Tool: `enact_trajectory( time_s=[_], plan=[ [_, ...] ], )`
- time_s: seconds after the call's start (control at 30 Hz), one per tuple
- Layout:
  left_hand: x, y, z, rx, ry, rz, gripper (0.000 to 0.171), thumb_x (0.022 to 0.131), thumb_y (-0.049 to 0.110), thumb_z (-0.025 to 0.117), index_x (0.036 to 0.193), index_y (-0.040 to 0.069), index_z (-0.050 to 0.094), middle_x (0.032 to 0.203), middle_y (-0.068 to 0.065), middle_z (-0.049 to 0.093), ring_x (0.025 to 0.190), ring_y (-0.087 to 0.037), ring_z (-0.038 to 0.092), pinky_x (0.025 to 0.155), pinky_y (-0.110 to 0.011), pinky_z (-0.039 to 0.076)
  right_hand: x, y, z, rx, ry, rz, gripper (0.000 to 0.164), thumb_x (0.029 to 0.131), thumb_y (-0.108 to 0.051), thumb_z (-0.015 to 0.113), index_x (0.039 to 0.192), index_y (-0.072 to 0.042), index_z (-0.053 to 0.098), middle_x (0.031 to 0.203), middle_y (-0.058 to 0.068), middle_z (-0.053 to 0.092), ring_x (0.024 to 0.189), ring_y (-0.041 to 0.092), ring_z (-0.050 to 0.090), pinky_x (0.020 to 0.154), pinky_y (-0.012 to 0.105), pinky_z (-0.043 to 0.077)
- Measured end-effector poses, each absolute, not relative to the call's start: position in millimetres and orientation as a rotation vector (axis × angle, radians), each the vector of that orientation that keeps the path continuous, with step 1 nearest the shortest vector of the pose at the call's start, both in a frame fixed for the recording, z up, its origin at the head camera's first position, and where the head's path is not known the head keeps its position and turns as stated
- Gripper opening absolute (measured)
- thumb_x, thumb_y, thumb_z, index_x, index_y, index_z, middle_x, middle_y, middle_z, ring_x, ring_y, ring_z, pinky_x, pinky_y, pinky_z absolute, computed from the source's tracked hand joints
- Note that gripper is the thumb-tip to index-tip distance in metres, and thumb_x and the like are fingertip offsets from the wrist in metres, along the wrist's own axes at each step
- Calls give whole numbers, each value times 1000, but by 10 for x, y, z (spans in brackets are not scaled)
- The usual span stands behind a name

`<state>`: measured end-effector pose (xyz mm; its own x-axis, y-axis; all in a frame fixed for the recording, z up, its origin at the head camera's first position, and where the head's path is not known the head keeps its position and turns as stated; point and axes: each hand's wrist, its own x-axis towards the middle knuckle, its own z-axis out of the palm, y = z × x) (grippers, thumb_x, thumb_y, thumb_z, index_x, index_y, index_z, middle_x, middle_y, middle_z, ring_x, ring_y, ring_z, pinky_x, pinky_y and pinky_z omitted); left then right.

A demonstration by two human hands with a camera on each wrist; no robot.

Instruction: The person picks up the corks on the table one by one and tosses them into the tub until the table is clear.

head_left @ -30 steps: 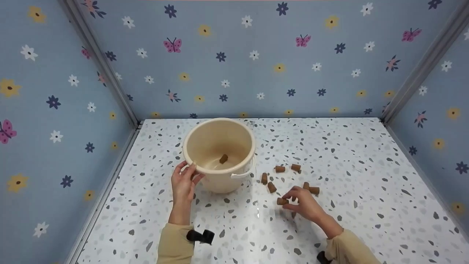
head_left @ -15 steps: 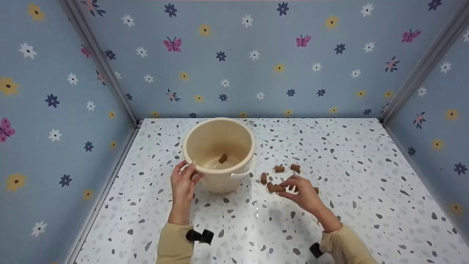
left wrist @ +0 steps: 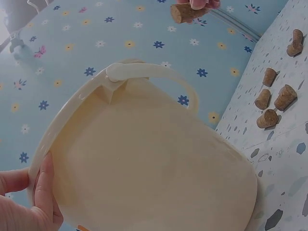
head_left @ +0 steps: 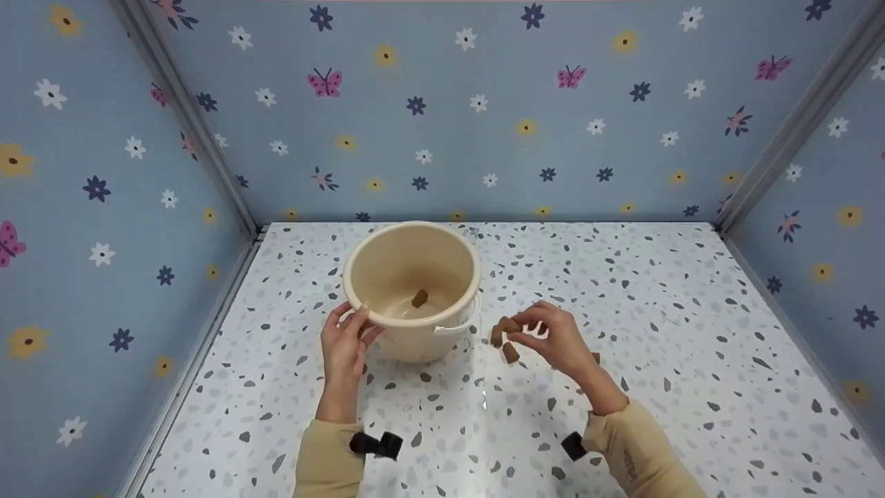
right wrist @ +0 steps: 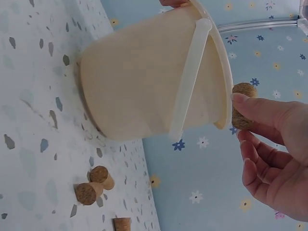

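A cream plastic bucket stands on the speckled table with one cork lying on its bottom. My left hand holds the near left part of the bucket's rim, thumb and fingers on either side of it. Pinched between the thumb and fingers of my right hand is a cork stopper, raised above the table to the right of the bucket. In the left wrist view, this held cork is up beyond the rim. More loose corks lie on the table; my right hand partly hides them in the head view.
The bucket's pale handle hangs down on its right side. Flower-patterned panels enclose the table at the back and both sides, with grey metal rails in the corners.
My right hand has lifted the cork off the table and carried it up and left toward the bucket. My left hand keeps its hold on the rim, and the bucket stays put.
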<state>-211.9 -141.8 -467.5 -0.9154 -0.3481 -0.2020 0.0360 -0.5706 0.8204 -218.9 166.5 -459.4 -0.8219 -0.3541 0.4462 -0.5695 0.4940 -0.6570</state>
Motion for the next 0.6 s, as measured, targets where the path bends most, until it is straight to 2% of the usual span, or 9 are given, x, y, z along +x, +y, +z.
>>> enact_trajectory(
  time_s=[0.27, 0.47, 0.6],
  plan=[
    [-2113, -1414, -4663, 516, -1327, -2559, 37, 87, 0, 52, 121, -5, 36, 83, -7, 56, 68, -15, 58, 65, -28, 54, -2367, 1522, -4344, 821, -2430, 1320, 16, 75, -18, 71, 88, -11, 68, 79, -1, 58, 69, 18, 54, 56, 28, 48],
    [-2107, -1412, -4665, 533, -1323, -2559, 32, 87, -1, 52, 117, -2, 39, 82, -7, 56, 67, -14, 58, 64, -28, 54, -2508, 1392, -4174, 844, -2421, 1337, 17, 75, -17, 71, 89, -8, 68, 80, 2, 59, 72, 21, 54, 58, 34, 49],
    [-2115, -1417, -4668, 539, -1323, -2555, 30, 87, 0, 52, 114, 0, 40, 83, -7, 56, 68, -15, 58, 65, -28, 54, -2599, 1265, -4068, 832, -2444, 1303, 17, 75, -16, 71, 89, -8, 68, 80, 1, 59, 72, 18, 54, 60, 32, 49]
  ],
)
